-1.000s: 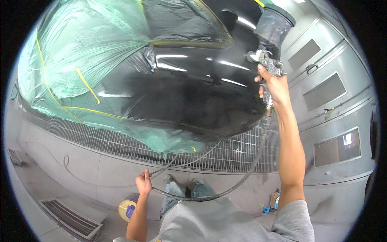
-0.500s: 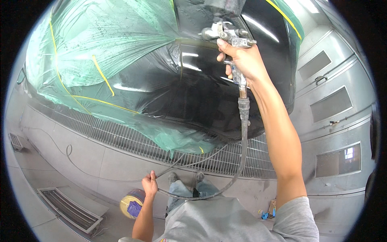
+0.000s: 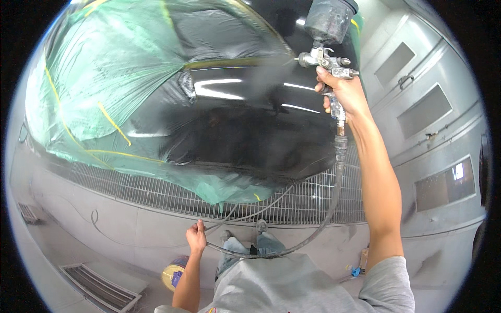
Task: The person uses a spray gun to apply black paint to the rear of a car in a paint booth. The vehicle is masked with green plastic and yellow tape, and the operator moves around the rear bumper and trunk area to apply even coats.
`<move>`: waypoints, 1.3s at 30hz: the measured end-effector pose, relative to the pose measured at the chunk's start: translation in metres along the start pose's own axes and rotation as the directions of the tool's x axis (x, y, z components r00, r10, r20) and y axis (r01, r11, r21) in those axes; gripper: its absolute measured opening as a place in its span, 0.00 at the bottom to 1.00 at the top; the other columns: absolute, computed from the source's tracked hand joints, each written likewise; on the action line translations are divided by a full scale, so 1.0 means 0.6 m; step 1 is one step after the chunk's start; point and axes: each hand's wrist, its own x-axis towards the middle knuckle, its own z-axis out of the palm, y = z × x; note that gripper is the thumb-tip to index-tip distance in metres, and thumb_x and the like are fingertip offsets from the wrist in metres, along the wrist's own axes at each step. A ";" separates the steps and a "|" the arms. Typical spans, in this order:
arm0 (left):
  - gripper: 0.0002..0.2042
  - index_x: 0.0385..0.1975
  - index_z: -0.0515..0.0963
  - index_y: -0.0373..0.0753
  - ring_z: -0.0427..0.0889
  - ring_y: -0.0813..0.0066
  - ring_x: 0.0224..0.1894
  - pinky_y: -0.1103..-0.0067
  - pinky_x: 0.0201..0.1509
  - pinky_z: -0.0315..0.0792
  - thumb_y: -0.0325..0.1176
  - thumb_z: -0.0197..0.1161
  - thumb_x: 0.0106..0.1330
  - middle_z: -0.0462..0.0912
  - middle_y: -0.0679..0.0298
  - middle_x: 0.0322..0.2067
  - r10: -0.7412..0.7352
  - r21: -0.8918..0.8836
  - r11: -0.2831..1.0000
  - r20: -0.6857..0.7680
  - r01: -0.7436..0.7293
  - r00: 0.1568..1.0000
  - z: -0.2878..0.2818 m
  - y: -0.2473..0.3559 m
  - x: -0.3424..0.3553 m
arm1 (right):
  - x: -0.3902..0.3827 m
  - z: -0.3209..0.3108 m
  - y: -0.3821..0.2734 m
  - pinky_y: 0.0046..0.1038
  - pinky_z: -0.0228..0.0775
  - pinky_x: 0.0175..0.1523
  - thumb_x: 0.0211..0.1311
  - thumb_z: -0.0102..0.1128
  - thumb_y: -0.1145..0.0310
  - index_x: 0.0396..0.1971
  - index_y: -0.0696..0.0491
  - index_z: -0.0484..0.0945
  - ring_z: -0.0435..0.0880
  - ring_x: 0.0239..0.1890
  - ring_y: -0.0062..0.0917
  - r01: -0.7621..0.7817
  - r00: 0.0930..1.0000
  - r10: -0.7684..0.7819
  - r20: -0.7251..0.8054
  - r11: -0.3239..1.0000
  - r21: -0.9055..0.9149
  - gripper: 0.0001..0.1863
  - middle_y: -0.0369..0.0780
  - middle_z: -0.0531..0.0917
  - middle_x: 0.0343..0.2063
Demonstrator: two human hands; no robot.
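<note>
The lower edge of the green film (image 3: pixel 104 99) hangs over the grate (image 3: pixel 130 185). Your left hand (image 3: pixel 196 238) has its fingers wrapped around the hose (image 3: pixel 339 175), apart from the black panel (image 3: pixel 250 138). Your right hand (image 3: pixel 344 96) grips the spray gun (image 3: pixel 326 61) before the panel; the wall (image 3: pixel 449 133) stands rightward. Containers: the bucket (image 3: pixel 169 276), left of your forearm (image 3: pixel 188 281), shows a purple item (image 3: pixel 176 279); the cup (image 3: pixel 327 23) atop the gun hides its contents.

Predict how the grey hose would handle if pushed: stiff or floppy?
The hose would probably flex, since it sags in a smooth curve between the spray gun and left hand. It's likely not limp: the bend looks unkinked.
</note>
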 end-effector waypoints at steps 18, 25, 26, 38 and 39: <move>0.29 0.23 0.84 0.30 0.79 0.67 0.22 0.68 0.33 0.72 0.52 0.57 0.75 0.78 0.54 0.14 0.062 0.068 0.995 0.098 -0.069 0.993 0.127 0.113 -0.037 | -0.003 -0.374 0.111 0.21 0.66 0.13 0.67 0.69 0.60 0.35 0.55 0.82 0.75 0.11 0.18 -0.049 0.933 0.040 -0.358 0.999 -0.015 0.12 0.38 0.84 0.24; 0.28 0.22 0.84 0.30 0.77 0.66 0.21 0.67 0.33 0.71 0.52 0.57 0.75 0.76 0.53 0.13 0.063 -0.017 0.998 0.035 -0.063 0.997 0.116 0.085 -0.050 | 0.010 -0.358 0.088 0.26 0.64 0.12 0.67 0.70 0.63 0.37 0.57 0.82 0.74 0.10 0.21 -0.030 0.873 -0.047 -0.485 0.989 -0.148 0.12 0.40 0.83 0.23; 0.28 0.22 0.84 0.30 0.77 0.65 0.21 0.67 0.33 0.71 0.52 0.57 0.75 0.76 0.53 0.13 0.061 0.004 0.998 0.027 -0.061 0.998 0.114 0.077 -0.052 | 0.006 -0.345 0.078 0.27 0.65 0.13 0.66 0.70 0.64 0.38 0.58 0.83 0.74 0.11 0.21 -0.022 0.878 -0.045 -0.477 0.991 -0.134 0.12 0.40 0.83 0.22; 0.29 0.23 0.84 0.28 0.80 0.62 0.23 0.65 0.36 0.74 0.51 0.58 0.75 0.81 0.48 0.17 -0.065 -0.068 0.996 -0.063 0.060 0.996 0.055 -0.006 -0.033 | 0.040 -0.090 -0.055 0.24 0.67 0.13 0.66 0.70 0.64 0.37 0.56 0.82 0.76 0.11 0.20 0.142 0.978 -0.157 -0.138 0.983 -0.114 0.11 0.39 0.84 0.23; 0.29 0.23 0.84 0.28 0.80 0.63 0.23 0.65 0.35 0.74 0.51 0.57 0.76 0.80 0.49 0.17 -0.066 -0.092 0.994 -0.065 0.060 0.996 0.051 -0.012 -0.033 | 0.041 -0.074 -0.065 0.24 0.68 0.14 0.66 0.70 0.64 0.37 0.56 0.82 0.77 0.11 0.20 0.146 0.979 -0.162 -0.126 0.981 -0.126 0.11 0.39 0.85 0.23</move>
